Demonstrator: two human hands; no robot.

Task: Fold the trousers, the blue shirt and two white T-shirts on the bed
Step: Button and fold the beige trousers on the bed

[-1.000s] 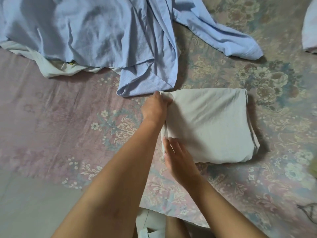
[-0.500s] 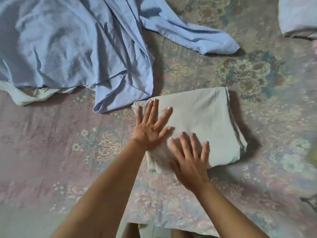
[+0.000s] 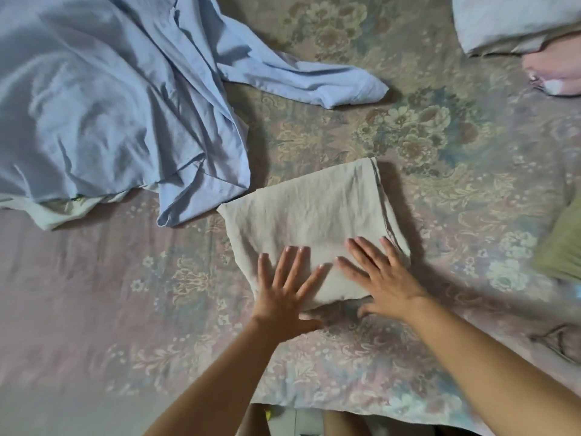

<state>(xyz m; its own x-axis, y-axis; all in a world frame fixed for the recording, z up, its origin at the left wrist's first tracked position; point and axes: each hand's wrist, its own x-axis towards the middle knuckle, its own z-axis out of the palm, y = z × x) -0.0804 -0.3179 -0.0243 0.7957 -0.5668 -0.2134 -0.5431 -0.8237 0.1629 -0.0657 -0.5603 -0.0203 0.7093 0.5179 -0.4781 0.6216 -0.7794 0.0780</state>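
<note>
A: What lies furthest left of the hands?
B: A crumpled pale blue cotton shirt [image 3: 103,99], unfolded, up and left of them, with a white cloth [image 3: 59,212] peeking out under its near edge

A: And the hands themselves?
B: The left hand [image 3: 283,291] lies flat, fingers spread and straight, on the near left corner of a folded off-white T-shirt [image 3: 314,221]. The right hand [image 3: 380,278], just beside it, presses the near right part, fingers straight too

A: Beyond that?
B: Floral bedsheet [image 3: 440,146]; far up right, a pale folded cloth [image 3: 509,23]
</note>
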